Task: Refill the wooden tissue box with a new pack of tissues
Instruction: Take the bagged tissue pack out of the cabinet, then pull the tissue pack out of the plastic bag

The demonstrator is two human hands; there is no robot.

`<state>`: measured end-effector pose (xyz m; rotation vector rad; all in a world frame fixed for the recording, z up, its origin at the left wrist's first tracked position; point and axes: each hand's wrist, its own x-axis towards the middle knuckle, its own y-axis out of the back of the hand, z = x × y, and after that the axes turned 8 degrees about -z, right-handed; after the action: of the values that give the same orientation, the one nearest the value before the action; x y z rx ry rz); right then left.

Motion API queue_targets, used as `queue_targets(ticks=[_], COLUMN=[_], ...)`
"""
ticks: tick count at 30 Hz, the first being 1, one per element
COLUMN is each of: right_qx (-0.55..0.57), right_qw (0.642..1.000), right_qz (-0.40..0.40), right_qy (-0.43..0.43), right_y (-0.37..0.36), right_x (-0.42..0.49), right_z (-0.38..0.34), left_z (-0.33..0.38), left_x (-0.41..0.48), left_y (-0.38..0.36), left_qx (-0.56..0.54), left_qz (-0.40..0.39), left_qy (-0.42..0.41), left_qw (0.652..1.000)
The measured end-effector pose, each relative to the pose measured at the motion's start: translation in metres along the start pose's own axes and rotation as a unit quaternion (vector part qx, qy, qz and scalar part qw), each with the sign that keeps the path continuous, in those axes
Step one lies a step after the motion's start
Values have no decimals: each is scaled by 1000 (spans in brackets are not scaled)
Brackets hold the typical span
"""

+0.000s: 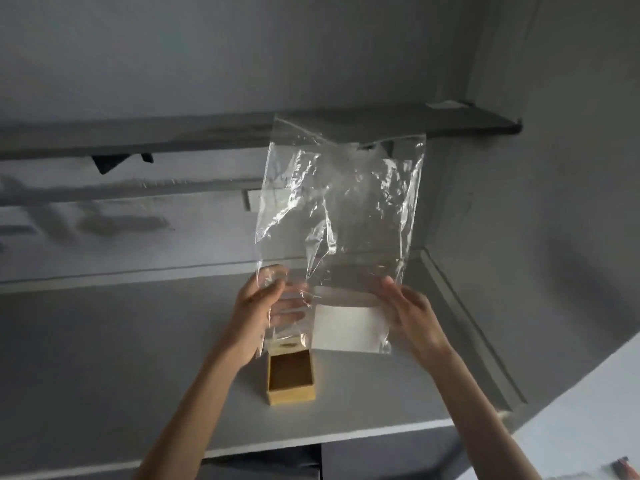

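Both hands grip clear bag upright, long axis vertical, tissues at bottom, above open wooden box.

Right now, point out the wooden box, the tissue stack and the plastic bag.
wooden box [291,396]: head view, front wall below the open top.
tissue stack [346,327]: head view, white face inside the bag's lower end.
plastic bag [346,202]: head view, crinkled clear middle.

The open-topped square wooden tissue box stands on the grey table, near its front edge. Above and just behind it hangs a clear crinkled plastic bag with a white stack of tissues in its bottom, between the left hand and right hand.
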<state>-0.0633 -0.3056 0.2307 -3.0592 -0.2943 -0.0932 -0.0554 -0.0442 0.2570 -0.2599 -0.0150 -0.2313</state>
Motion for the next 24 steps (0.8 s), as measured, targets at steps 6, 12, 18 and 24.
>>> queue_targets(ticks=[6, 12, 18, 24], right_qx=[-75, -84, -83, -84], right_qw=[970, 977, 990, 991], right_qz=[208, 187, 115, 62], right_qy=[105, 60, -14, -78], right_y=[16, 42, 101, 148], right_x=[33, 51, 51, 43], right_z=[15, 41, 66, 116], left_z=[-23, -55, -88, -142], left_x=[52, 89, 115, 121], left_y=[34, 40, 29, 11], left_qx=[68, 64, 104, 135], left_qz=[-96, -100, -79, -57], left_qy=[77, 110, 149, 196], left_qw=[990, 987, 980, 970])
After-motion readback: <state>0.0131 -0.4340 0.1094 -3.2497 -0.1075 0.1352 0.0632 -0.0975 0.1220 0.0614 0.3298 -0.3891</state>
